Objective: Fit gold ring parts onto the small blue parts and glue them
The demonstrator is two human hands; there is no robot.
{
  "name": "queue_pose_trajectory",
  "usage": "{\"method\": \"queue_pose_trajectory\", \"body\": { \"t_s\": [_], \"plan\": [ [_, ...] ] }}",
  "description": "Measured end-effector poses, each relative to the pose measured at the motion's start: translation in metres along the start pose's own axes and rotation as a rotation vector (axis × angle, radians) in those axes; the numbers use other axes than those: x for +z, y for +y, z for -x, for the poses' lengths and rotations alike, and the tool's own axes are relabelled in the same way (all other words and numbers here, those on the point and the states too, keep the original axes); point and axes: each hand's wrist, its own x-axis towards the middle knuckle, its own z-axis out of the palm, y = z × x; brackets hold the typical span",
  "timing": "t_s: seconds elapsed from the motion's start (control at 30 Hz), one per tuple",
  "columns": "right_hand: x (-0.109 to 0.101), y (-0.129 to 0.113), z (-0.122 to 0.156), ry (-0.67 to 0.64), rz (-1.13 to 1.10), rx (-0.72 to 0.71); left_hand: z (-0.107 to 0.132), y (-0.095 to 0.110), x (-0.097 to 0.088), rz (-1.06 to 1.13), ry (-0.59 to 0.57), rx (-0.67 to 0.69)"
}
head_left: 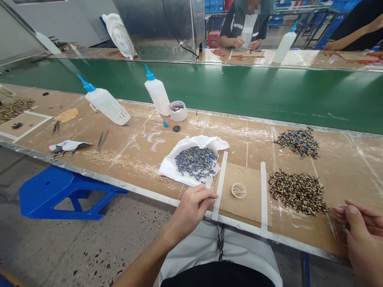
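My left hand (196, 205) is closed in a pinch beside a white tape strip (220, 185) at the table's front edge; whatever lies between its fingertips is too small to make out. To the right, my right hand (360, 229) has thumb and fingers pressed together near a pile of small brown-and-yellow parts (297, 192); what it holds is hidden. Between the hands, a small round cup (238, 190) with a thin pale stick in it stands on a cardboard piece (251, 179). Small blue parts (197, 161) lie on a crumpled white cloth (167, 165), just beyond my left hand.
Another pile of blue parts (298, 142) sits at the back right. White bottles (158, 95) (107, 105), a tape roll (178, 111) and tweezers (102, 140) stand or lie leftward. Beyond runs a green belt (224, 87), with a co-worker (245, 28) across it. A blue stool (56, 193) is below.
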Motion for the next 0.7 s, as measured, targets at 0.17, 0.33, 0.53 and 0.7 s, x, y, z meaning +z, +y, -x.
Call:
{"method": "queue_pose_trajectory", "body": {
  "t_s": [0.17, 0.33, 0.53, 0.7],
  "plan": [
    [0.017, -0.048, 0.038, 0.064, -0.035, -0.146, -0.002, 0.007, 0.004, 0.054, -0.007, 0.042],
    [0.055, -0.064, 0.074, -0.604, 0.031, -0.191, -0.003, 0.014, 0.019, 0.067, -0.04, 0.004],
    [0.089, -0.057, 0.087, -0.837, -0.043, -0.188, -0.004, 0.014, 0.026, 0.139, -0.071, 0.065],
    [0.094, -0.077, 0.089, -0.843, 0.008, -0.403, -0.005, 0.012, 0.027, 0.183, -0.105, 0.021]
  ]
}}
